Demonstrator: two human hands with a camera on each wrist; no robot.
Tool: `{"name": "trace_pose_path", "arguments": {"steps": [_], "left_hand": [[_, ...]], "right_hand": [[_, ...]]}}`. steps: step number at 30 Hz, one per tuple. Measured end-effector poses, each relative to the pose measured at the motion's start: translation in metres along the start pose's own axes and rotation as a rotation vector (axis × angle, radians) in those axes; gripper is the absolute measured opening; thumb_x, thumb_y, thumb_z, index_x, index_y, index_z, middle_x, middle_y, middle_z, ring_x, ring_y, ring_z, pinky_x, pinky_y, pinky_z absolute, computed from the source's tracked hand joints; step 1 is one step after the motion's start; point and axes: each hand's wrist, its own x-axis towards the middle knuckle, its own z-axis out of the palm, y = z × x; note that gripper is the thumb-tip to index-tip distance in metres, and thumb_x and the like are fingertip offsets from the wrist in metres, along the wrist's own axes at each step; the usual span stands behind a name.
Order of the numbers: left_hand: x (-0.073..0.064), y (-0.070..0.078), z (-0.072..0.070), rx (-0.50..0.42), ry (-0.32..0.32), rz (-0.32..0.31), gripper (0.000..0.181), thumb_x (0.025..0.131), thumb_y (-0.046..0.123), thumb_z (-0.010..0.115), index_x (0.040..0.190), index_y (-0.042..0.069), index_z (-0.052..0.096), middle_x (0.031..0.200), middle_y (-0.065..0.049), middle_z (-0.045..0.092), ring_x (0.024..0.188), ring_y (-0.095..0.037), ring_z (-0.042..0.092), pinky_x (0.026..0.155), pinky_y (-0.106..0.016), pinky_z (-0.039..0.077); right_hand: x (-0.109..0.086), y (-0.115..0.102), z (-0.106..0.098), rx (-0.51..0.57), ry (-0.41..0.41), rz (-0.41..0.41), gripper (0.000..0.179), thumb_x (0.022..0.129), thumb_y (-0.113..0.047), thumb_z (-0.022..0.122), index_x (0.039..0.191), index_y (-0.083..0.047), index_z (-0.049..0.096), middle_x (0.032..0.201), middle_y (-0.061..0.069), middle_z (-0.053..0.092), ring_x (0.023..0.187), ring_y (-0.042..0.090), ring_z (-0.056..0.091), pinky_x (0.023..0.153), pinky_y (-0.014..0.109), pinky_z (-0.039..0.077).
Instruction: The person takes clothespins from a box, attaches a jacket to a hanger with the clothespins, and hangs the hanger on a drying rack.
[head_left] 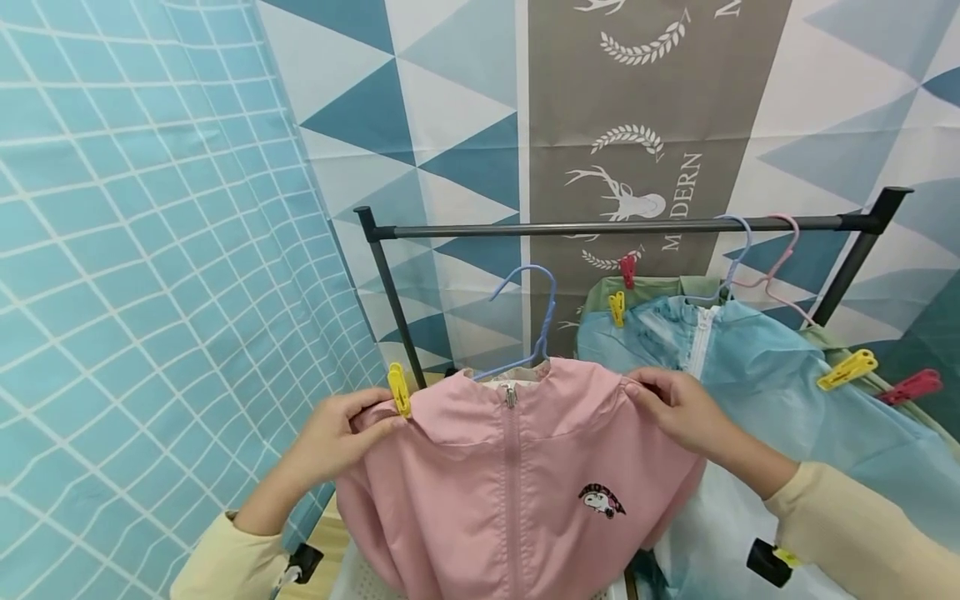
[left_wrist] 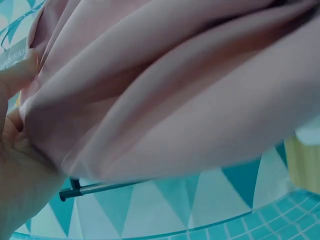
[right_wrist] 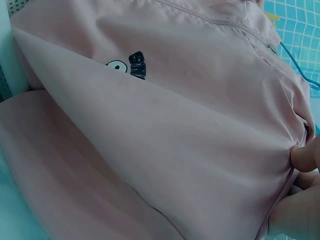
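A pink zip-up jacket (head_left: 465, 483) with a small cartoon patch hangs on a blue hanger (head_left: 551, 312), whose hook stands free below the rail. My left hand (head_left: 330, 437) pinches the jacket's shoulder on the left, beside a yellow clothespin (head_left: 400, 390) clipped there. On the other shoulder, my right hand (head_left: 678, 412) grips the cloth between thumb and fingers. In the left wrist view the pink sleeve (left_wrist: 150, 100) fills most of the picture. The right wrist view shows thumb and fingers (right_wrist: 305, 157) pinching the shoulder fabric.
A black clothes rail (head_left: 465, 231) crosses behind the jacket. On its right side hang a light blue jacket (head_left: 780, 358) on a hanger and a pink hanger (head_left: 787, 250). Yellow clothespins (head_left: 847, 369) and red ones (head_left: 910, 387) are clipped there. A white basket (head_left: 360, 575) stands below.
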Motion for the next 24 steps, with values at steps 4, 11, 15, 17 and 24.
{"name": "trace_pose_path", "arguments": {"steps": [4, 11, 15, 17, 24], "left_hand": [[-0.001, -0.005, 0.009, 0.019, 0.042, 0.007, 0.015, 0.083, 0.012, 0.074, 0.097, 0.008, 0.073, 0.08, -0.001, 0.072, 0.069, 0.005, 0.054, 0.063, -0.021, 0.048], [-0.006, -0.008, 0.02, -0.067, 0.138, 0.008, 0.014, 0.082, 0.004, 0.073, 0.096, 0.005, 0.073, 0.061, 0.002, 0.054, 0.052, 0.005, 0.036, 0.042, -0.018, 0.034], [-0.007, -0.008, 0.022, -0.096, 0.178, 0.043, 0.011, 0.082, 0.003, 0.073, 0.092, 0.008, 0.073, 0.058, 0.005, 0.05, 0.05, 0.006, 0.034, 0.04, -0.016, 0.032], [-0.007, -0.008, 0.023, -0.097, 0.189, 0.056, 0.012, 0.081, 0.002, 0.073, 0.091, 0.009, 0.073, 0.057, 0.005, 0.047, 0.05, 0.006, 0.033, 0.04, -0.015, 0.031], [-0.005, -0.009, 0.021, -0.07, 0.202, 0.061, 0.014, 0.08, 0.003, 0.074, 0.092, 0.01, 0.074, 0.069, 0.0, 0.063, 0.056, 0.005, 0.038, 0.044, -0.016, 0.034]], "right_hand": [[0.0, -0.001, 0.0, -0.006, -0.012, -0.004, 0.019, 0.098, -0.014, 0.054, 0.1, -0.004, 0.07, 0.063, -0.005, 0.049, 0.056, 0.001, 0.041, 0.05, 0.022, 0.038], [0.001, -0.003, -0.003, -0.056, -0.055, 0.02, 0.019, 0.098, -0.017, 0.055, 0.099, -0.007, 0.071, 0.073, -0.002, 0.061, 0.062, 0.0, 0.046, 0.056, 0.022, 0.04], [0.0, -0.004, -0.007, -0.099, -0.07, 0.029, 0.019, 0.098, -0.02, 0.056, 0.104, -0.01, 0.072, 0.09, 0.002, 0.071, 0.072, -0.002, 0.053, 0.062, 0.021, 0.045], [-0.001, -0.002, -0.009, -0.126, -0.074, 0.025, 0.019, 0.097, -0.021, 0.057, 0.105, -0.012, 0.072, 0.097, 0.003, 0.072, 0.077, -0.003, 0.056, 0.065, 0.021, 0.048], [-0.011, 0.01, -0.02, -0.232, -0.075, -0.016, 0.017, 0.093, -0.02, 0.063, 0.108, -0.016, 0.07, 0.101, -0.002, 0.071, 0.089, 0.004, 0.065, 0.075, 0.024, 0.054]]}}
